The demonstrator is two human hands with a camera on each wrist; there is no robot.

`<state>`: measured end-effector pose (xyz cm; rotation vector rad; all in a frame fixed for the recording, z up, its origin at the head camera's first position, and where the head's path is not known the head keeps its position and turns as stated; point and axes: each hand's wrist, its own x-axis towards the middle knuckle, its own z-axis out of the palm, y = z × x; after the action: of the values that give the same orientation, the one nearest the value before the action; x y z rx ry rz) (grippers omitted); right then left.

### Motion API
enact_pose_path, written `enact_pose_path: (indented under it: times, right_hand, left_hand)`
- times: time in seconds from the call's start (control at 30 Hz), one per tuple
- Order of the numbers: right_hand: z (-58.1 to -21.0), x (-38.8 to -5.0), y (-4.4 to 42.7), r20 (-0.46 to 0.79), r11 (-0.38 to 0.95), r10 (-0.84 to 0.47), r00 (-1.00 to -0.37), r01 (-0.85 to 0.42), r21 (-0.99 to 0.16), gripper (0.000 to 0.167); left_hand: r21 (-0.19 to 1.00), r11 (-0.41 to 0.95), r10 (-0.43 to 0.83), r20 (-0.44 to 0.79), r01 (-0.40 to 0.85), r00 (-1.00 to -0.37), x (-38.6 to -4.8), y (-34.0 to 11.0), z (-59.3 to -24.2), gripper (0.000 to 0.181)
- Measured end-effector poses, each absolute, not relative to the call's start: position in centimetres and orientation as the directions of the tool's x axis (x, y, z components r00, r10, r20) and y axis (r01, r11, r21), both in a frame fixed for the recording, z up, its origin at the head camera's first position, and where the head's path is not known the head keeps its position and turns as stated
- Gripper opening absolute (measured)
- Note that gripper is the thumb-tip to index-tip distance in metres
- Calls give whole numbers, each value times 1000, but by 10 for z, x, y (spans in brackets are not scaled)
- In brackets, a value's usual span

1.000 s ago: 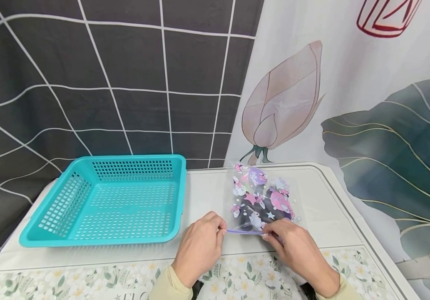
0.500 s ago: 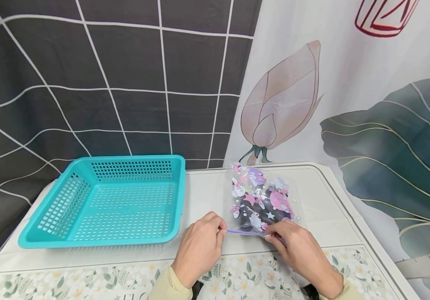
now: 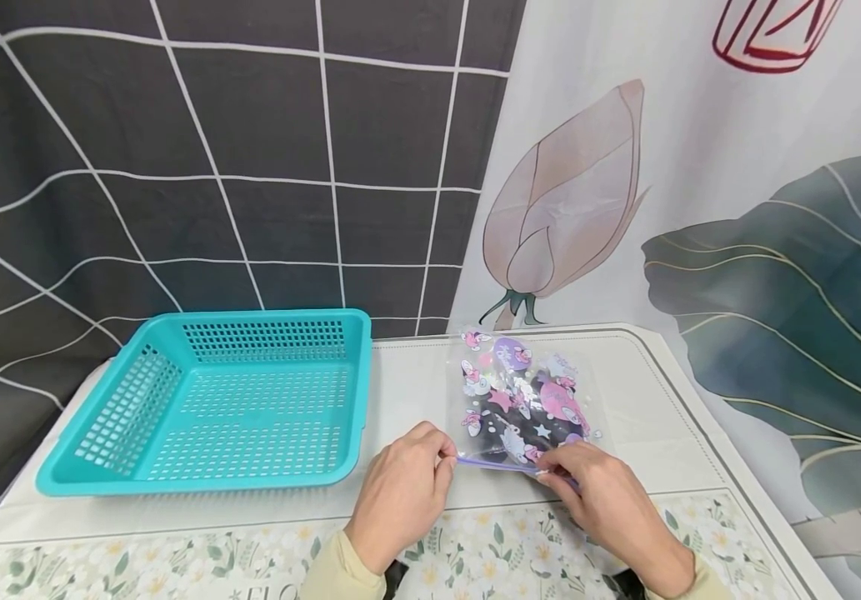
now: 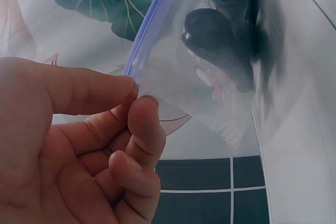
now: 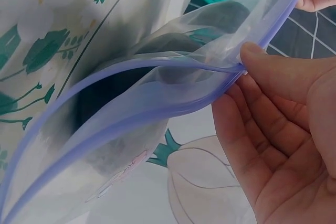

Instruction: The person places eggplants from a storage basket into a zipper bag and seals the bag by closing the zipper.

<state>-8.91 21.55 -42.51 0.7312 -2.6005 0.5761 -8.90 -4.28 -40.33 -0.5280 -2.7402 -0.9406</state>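
Observation:
A clear zip bag (image 3: 508, 400) with purple and pink cartoon prints lies on the table, dark objects (image 4: 215, 40) inside it. My left hand (image 3: 403, 487) pinches the left end of its purple zip strip (image 3: 498, 463) between thumb and forefinger. Further along that strip, my right hand (image 3: 606, 504) pinches a small whitish slider (image 5: 242, 67), mostly hidden by the fingers. In the right wrist view the strip is joined between the two hands. Beyond the right hand, the bag's two purple edges (image 5: 105, 129) stand apart. What the dark objects are, I cannot tell.
To the left stands a turquoise perforated plastic basket (image 3: 205, 483) with nothing in it. A pale cover with a flowered band (image 3: 197, 554) lies over the table. Behind hang a dark gridded cloth (image 3: 265, 217) and a white cloth with plant prints (image 3: 700, 275).
My right hand has slid slightly rightward along the zip strip, and more purple strip shows between the hands. The left hand keeps its pinch in nearly the same spot.

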Motion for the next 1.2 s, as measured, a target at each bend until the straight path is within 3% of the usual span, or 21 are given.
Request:
enact_pose_path:
  times: [1.2]
  right_hand:
    - [-428, -84, 228, 438, 784, -392, -809, -543, -301, 26]
  left_hand:
    - [584, 704, 278, 295, 403, -914, -90, -46, -405, 11]
